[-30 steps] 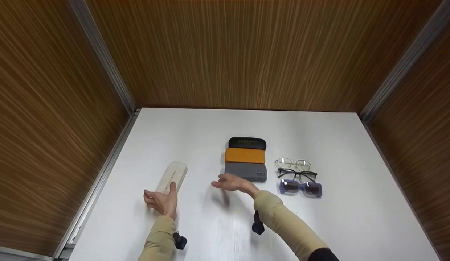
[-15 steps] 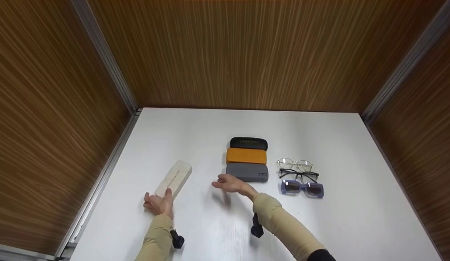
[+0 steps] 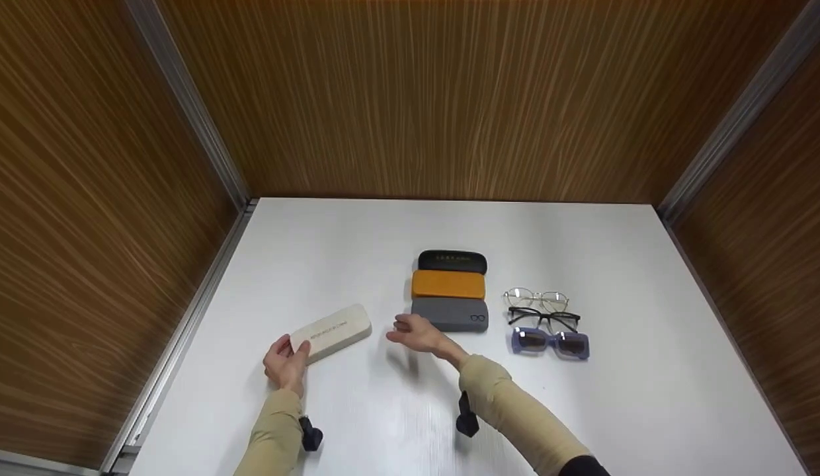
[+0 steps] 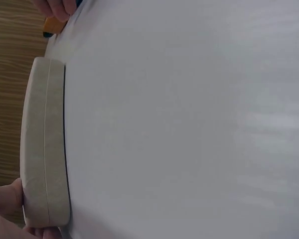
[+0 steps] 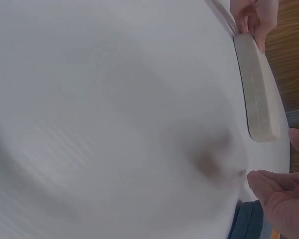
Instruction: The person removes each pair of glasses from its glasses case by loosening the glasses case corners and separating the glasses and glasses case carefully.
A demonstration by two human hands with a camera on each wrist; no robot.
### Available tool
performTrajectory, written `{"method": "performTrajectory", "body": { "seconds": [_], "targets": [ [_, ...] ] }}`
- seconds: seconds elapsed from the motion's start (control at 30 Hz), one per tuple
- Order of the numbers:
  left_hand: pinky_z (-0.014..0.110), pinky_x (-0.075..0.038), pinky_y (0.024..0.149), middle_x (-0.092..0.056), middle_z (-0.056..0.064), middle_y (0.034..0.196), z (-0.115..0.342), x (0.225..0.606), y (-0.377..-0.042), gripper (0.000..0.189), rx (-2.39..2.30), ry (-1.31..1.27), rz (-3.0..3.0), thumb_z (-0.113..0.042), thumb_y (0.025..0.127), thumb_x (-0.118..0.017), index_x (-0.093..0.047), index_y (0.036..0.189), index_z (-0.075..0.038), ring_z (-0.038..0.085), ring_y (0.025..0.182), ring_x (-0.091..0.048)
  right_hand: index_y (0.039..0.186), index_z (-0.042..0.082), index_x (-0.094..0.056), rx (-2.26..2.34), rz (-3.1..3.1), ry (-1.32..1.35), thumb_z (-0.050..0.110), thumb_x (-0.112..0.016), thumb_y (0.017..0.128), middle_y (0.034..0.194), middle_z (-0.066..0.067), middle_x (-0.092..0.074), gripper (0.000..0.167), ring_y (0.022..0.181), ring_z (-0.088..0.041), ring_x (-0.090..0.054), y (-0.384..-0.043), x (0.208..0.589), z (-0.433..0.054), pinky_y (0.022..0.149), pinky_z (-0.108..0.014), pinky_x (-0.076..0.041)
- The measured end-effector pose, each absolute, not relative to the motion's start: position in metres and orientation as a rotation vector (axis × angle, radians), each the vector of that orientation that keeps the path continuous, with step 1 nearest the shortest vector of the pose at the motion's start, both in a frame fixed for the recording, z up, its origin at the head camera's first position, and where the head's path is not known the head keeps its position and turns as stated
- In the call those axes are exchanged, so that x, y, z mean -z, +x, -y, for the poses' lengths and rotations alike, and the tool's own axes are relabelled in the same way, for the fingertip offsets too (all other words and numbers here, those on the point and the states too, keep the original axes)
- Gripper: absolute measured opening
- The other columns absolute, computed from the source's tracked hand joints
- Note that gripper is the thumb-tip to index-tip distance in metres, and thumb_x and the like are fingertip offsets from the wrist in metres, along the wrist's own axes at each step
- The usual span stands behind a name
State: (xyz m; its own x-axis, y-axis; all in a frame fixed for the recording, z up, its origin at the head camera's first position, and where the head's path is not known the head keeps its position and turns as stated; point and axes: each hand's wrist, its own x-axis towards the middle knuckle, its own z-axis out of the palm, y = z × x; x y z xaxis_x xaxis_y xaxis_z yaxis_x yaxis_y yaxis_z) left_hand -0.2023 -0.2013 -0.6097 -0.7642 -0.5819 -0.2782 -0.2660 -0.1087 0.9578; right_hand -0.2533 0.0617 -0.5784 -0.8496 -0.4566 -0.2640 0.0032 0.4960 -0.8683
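A cream glasses case [image 3: 332, 332] with small lettering on its lid lies slanted on the white table, left of centre. My left hand [image 3: 286, 363] grips its near left end, thumb on top and fingers at the far side. In the left wrist view the cream case [image 4: 46, 144] shows its long seam side, closed. My right hand [image 3: 418, 332] hovers over the table with relaxed fingers and nothing in them, just in front of the grey glasses case [image 3: 450, 313]. The right wrist view has the right hand [image 5: 284, 199] near the free end of the cream case [image 5: 256, 89].
Behind the grey case lie an orange case [image 3: 448, 284] and a black case [image 3: 452, 261], stacked in a column. To their right are gold-rimmed glasses [image 3: 537, 299], black-framed glasses [image 3: 544, 318] and purple sunglasses [image 3: 551, 342]. Wood-grain panels [image 3: 410, 99] enclose the table's back and sides.
The cream case has turned clockwise, its far end swinging right toward the right hand. My left hand has closed its fingers on the near end. The right hand has barely moved.
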Motion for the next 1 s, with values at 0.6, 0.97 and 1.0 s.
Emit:
{"method": "performTrajectory", "body": {
  "seconds": [0.6,0.97,1.0],
  "targets": [
    [0.038,-0.053,0.106,-0.060,0.027,0.137,0.201,0.611,-0.205,0.044,1.843,0.796,2.261,-0.005,0.092,-0.071,-0.061,0.134,0.003,0.039,0.130,-0.058,0.138,-0.010,-0.052,1.380,-2.211,-0.578,0.001,-0.073,0.088,0.142,-0.027,-0.057,0.055,0.136,-0.040,-0.053,-0.246,0.587,-0.047,0.115,-0.047,-0.044],
    [0.042,-0.052,0.106,-0.063,0.026,0.134,0.198,0.610,-0.202,0.045,1.751,0.600,2.433,-0.010,0.091,-0.073,-0.062,0.133,0.004,0.039,0.127,-0.061,0.127,-0.008,-0.061,1.243,-2.384,-0.685,0.002,-0.080,0.080,0.132,-0.024,-0.065,0.052,0.127,-0.038,-0.061,-0.244,0.590,-0.055,0.112,-0.049,-0.046],
    [0.041,-0.053,0.105,-0.064,0.025,0.133,0.198,0.610,-0.202,0.045,1.741,0.590,2.452,-0.011,0.091,-0.074,-0.062,0.132,0.003,0.039,0.126,-0.062,0.125,-0.007,-0.062,1.221,-2.411,-0.698,0.003,-0.081,0.080,0.129,-0.024,-0.067,0.050,0.125,-0.037,-0.063,-0.243,0.590,-0.056,0.112,-0.049,-0.047]
  ]
}}
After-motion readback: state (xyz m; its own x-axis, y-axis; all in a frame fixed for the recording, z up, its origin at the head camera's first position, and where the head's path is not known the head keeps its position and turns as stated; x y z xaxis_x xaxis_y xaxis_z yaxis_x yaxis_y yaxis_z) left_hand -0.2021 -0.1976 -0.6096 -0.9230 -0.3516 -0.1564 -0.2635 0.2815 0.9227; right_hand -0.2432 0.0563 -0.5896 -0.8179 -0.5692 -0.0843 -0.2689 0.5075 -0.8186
